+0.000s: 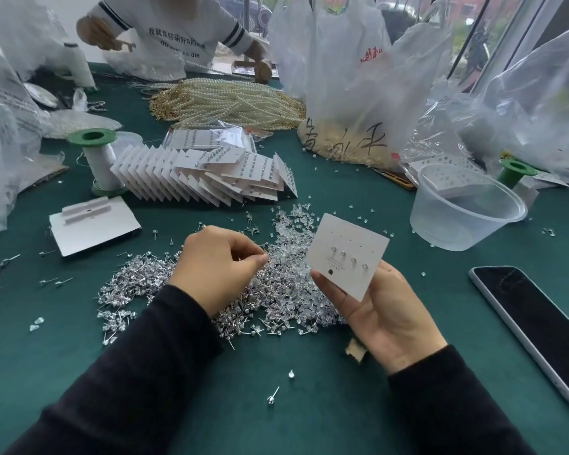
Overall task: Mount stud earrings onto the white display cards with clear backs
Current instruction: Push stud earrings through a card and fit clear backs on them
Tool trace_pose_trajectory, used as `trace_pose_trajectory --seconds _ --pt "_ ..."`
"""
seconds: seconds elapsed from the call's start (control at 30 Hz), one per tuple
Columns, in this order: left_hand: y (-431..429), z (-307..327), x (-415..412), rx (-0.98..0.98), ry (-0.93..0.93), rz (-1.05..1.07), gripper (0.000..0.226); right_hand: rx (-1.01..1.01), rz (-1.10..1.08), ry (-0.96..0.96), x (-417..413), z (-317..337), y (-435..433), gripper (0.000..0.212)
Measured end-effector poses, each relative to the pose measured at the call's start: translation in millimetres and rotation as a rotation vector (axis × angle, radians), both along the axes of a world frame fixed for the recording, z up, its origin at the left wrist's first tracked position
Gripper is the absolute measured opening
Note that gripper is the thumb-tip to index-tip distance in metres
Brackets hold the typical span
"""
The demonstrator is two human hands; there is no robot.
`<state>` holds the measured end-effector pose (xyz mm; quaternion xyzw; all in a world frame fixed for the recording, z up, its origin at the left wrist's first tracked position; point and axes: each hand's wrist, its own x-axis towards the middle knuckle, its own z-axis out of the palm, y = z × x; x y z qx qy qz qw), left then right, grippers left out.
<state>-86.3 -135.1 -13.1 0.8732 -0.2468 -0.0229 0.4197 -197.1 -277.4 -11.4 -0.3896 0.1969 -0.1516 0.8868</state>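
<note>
On the green worktop (pixel 276 405), the left hand (pixel 220 264) pinches a thin stud (pixel 244 258) just above the pile of earrings (pixel 276 297). The right hand (pixel 385 310) holds a tilted white card (pixel 345 251) that carries four earrings. Farther left lie the finished cards (pixel 204 178).
</note>
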Motion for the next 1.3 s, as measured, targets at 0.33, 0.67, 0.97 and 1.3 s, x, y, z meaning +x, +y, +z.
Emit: trace_pose_trajectory --seconds 0.33,0.67,0.97,1.3 --pt "-1.7 2.6 -5.0 -0.003 -0.001 -0.075 0.012 0.073 0.060 0.015 0.2 -0.2 -0.5 0.035" --pt "-12.9 6.1 -27.9 -0.363 0.027 -0.205 0.008 -0.015 0.196 -0.041 -2.3 0.5 6.7 0.038" --pt "-10.6 8.3 -27.5 -0.346 0.017 -0.209 0.009 -0.072 0.203 -0.038 -3.1 0.1 7.1 0.032" --pt "-10.0 9.1 -27.8 -0.397 0.062 -0.225 0.009 -0.087 0.222 -0.041 -3.8 1.6 8.8 0.027"
